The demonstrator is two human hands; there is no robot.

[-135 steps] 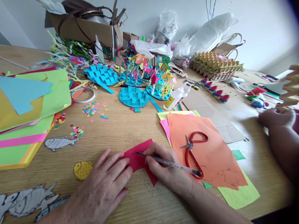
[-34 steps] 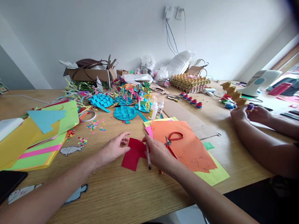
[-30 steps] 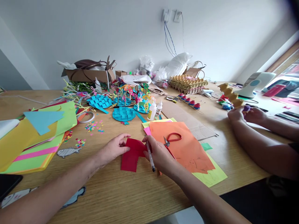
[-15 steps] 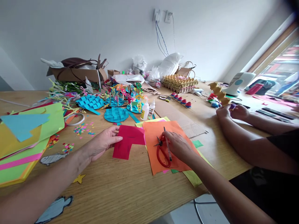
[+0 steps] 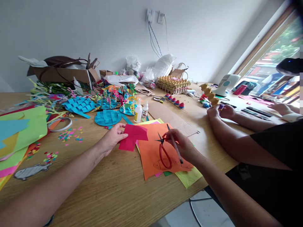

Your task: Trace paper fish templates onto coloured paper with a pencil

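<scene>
"Looking down from the head camera, what do you see in the left hand (image 5: 115, 136)?"

"It holds a red paper piece (image 5: 135, 134) with a corner cut away. The thumb is on top, and the fingers pinch the left edge. The red paper is in front of the person, and its right end is over a big orange paper sheet (image 5: 149, 154)."

"What about the right hand (image 5: 181, 143)?"

"Its fingers are bent around a thin clear plastic pen (image 5: 175, 145) with dark ends. The fingertips are right by the top loop of the metal scissors (image 5: 162, 140) with red handles. I can't tell if they grip that loop."

"And the scissors?"

"The two pointy blades are spread a bit. They are over the orange sheet, which has a thin dark drawing of a fish (image 5: 159, 164)."

"What else is on the brown wooden table (image 5: 106, 192)?"

"Just past the left hand, there are a round blue woven paper mat (image 5: 107, 117) and a white plastic bottle (image 5: 138, 113) with a yellow label. Tiny bright paper bits (image 5: 68, 135) lie farther left, and so does a grey striped paper fish (image 5: 32, 171)."

"Is anyone else there?"

"Yes! On the right, another person's hands (image 5: 213, 112) hold a bumpy tan egg-carton strip (image 5: 208, 92)."
</scene>
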